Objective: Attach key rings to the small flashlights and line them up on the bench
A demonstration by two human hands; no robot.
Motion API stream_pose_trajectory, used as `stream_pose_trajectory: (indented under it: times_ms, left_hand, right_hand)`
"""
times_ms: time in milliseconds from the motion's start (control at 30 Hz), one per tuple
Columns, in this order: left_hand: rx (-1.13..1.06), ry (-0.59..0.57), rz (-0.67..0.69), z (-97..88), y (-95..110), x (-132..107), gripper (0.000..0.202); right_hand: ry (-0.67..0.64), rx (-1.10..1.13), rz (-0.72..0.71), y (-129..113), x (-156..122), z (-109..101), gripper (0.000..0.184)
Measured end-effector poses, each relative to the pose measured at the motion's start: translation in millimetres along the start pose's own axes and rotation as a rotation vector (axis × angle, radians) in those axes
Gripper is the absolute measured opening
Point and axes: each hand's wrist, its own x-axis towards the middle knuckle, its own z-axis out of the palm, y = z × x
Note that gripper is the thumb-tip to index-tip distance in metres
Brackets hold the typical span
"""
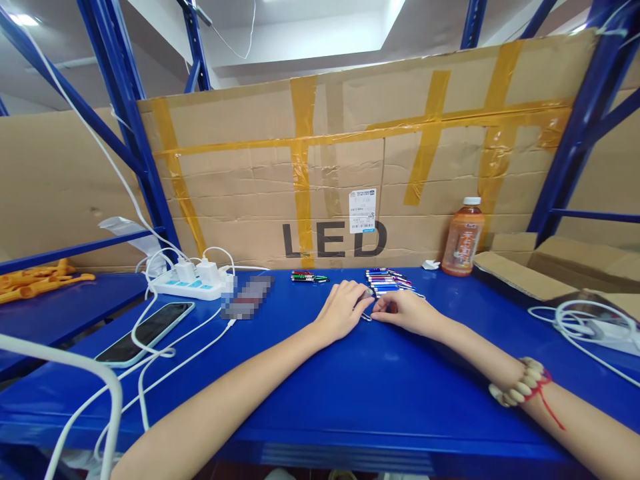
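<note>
On the blue shelf, my left hand (344, 310) is closed, fingers bent together around a small greyish item mostly hidden by the fingertips. My right hand (407, 312) meets it from the right, thumb and forefinger pinched. A small pale loop (367, 317) shows between the two hands; which fingers hold it I cannot tell. Just behind them lies a row of slim shiny pen-like pieces (390, 281) in blue, red, purple and silver. A few more green and red pen-like pieces (309, 277) lie apart, to the left of that row.
Left on the shelf (320, 407) are a white power strip (193, 287) with chargers, a phone (145, 333), a blurred-out item (247, 298) and trailing white cables. An orange drink bottle (463, 240), an open cardboard box (525, 270) and a coiled cable (590, 320) stand right. Taped cardboard (240, 193) closes the back.
</note>
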Motion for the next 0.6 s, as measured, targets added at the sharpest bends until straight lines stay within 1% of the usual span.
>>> stream_pose_trajectory:
  times_ms: [100,200,267,600]
  left_hand:
    - [-0.005,-0.012,-0.015,-0.1,0,0,0.022]
    - [-0.008,-0.016,-0.017,0.3,0,1,0.022]
    - [-0.004,-0.017,-0.015,0.6,0,2,0.022]
    - [0.022,-0.023,-0.033,2.2,-2,3,0.024]
  right_hand:
    - [0.018,-0.074,0.029,-3,-2,-3,0.018]
    - [0.056,-0.181,0.079,-8,-3,-7,0.012]
    - [0.067,-0.198,0.084,-10,-4,-9,0.012]
    - [0.053,-0.049,0.122,-14,-6,-7,0.013]
